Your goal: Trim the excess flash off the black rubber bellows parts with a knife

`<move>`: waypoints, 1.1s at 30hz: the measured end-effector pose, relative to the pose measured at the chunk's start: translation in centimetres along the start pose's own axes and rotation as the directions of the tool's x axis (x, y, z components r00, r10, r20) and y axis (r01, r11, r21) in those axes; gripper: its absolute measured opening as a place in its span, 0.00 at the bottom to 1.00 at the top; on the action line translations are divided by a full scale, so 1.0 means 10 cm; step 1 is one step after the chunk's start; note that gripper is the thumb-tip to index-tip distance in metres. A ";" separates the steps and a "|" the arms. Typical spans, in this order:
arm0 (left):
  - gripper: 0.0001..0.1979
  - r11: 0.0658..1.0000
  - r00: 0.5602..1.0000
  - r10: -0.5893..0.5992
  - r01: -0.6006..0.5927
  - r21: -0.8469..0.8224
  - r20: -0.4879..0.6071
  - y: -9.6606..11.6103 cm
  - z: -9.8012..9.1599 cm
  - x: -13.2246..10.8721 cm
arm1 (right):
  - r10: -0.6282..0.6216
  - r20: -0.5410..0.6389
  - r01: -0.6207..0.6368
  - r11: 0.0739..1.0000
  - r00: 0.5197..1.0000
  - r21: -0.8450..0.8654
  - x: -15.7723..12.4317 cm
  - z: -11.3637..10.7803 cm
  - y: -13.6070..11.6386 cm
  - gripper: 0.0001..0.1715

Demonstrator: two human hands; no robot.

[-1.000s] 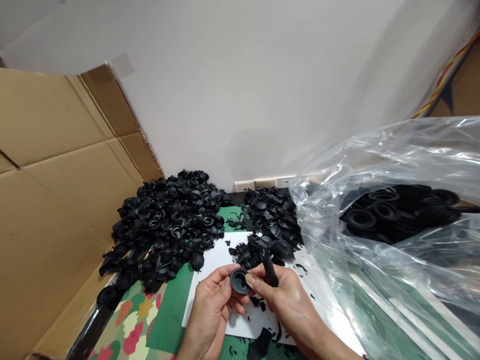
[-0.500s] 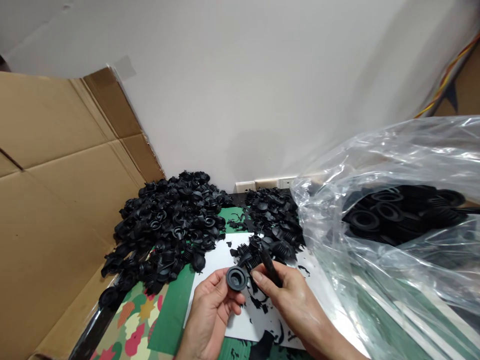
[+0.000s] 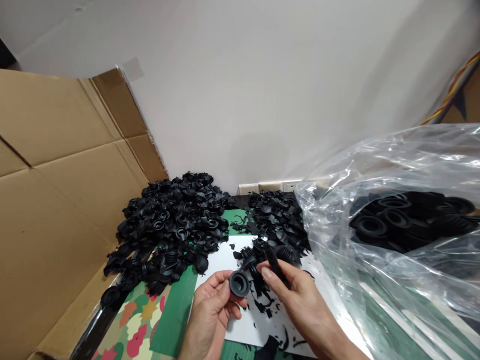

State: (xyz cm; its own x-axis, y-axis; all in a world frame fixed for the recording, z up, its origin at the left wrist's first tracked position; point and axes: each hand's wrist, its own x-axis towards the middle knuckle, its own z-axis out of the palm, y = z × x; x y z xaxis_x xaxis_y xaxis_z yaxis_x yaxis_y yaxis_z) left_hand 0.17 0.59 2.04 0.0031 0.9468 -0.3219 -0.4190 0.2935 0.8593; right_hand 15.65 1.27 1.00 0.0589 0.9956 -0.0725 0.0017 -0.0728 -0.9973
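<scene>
Between the thumb and fingers of my left hand (image 3: 213, 305) is a round black rubber part (image 3: 239, 283), its ringed opening facing up toward the camera. My right hand (image 3: 296, 290), just to the right of it, is closed around a dark pen-like tool (image 3: 276, 266); the tool's tip points up and away and does not touch the part. Under both hands lies a white sheet (image 3: 240, 320) strewn with thin black scraps. Behind the right hand, a pile of black pieces and scraps (image 3: 279, 220) spreads back to the wall.
A large heap of black rubber parts (image 3: 176, 215) lies at the left on a green surface (image 3: 172, 315). Cardboard (image 3: 67, 150) stands along the left side. At the right, a clear plastic bag (image 3: 337, 240) holds black ringed parts (image 3: 395, 217). Sockets (image 3: 248, 189) line the wall.
The round part has tilted slightly in my left hand. My right hand and the tool have moved a little away from it to the right. The whole view has shifted slightly.
</scene>
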 end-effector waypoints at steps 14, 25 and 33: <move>0.05 0.999 0.998 -0.029 0.031 -0.030 0.061 -0.03 -0.04 -0.01 | -0.023 0.036 0.010 0.943 0.999 0.331 -0.09 -0.10 -0.16 0.25; 0.08 0.992 0.992 -0.096 0.101 -0.070 0.080 -0.07 -0.02 -0.01 | -0.324 -0.012 0.323 0.941 0.946 0.103 -0.13 -0.03 -0.07 0.05; 0.09 0.994 0.991 -0.088 0.094 -0.063 0.097 -0.11 -0.04 0.01 | -0.276 -0.016 0.275 0.954 0.961 0.119 -0.11 0.03 0.06 0.07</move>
State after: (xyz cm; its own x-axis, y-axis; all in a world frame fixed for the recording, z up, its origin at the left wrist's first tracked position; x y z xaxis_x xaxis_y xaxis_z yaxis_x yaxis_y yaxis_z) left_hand 0.31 0.29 0.94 0.1284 0.9256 -0.3560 -0.4729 0.3726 0.7984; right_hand 15.30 0.14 0.45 0.0718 0.9761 0.2052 -0.1009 0.2118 -0.9721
